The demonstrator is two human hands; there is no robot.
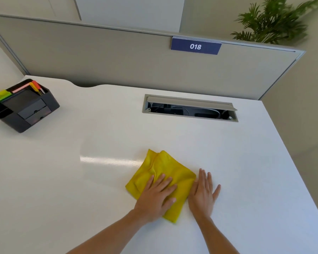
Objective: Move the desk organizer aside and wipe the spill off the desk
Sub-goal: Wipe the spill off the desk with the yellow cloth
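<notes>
A blue tag [195,46] reads "018". On the white table [99,180], both hands' fingers lie flat, released: left hand [155,197] on the cloth [173,167], right hand [202,193] beside it.

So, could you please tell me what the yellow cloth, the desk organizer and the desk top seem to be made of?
Yellow cloth: soft fabric, likely microfibre; it creases and folds under the left hand.
Desk organizer: probably moulded dark plastic; smooth walls with a faint sheen.
Desk: white laminate or similar, semi-gloss; it reflects a streak of light.
</notes>
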